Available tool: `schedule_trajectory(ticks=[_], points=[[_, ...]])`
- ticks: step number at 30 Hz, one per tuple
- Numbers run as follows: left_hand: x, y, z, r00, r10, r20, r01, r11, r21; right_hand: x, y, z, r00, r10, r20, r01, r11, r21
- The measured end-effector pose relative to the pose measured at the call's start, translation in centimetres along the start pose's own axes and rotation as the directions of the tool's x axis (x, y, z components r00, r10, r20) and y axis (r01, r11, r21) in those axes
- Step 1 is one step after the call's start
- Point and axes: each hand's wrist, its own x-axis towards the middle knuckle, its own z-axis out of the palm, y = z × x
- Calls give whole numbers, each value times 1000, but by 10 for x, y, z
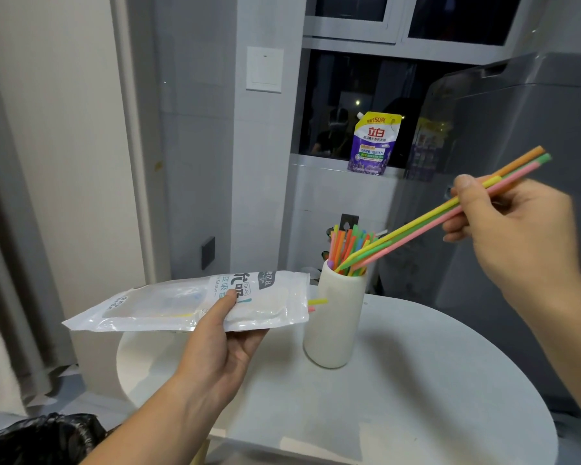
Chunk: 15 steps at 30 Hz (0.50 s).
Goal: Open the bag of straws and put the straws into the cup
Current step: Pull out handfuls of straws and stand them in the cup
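The bag of straws (168, 307) carries the words "Straw" and "Drink" beside large Chinese characters that are only partly legible. The purple pouch (373, 146) on the windowsill (319, 162) reads "立白" in red, with "150克" on its yellow top.

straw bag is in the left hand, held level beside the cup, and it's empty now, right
Not quite. The straw bag is in the left hand, level beside the cup, but it is not empty: the head view shows two straw ends, yellow and pink, poking out of its open end.
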Motion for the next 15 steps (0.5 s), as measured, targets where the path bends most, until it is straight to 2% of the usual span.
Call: schedule_trajectory(ticks=[15], points=[[-6, -1, 4, 1000, 1, 22, -1, 1000, 25, 28, -2, 46, 958, 102, 269, -37, 971, -236]])
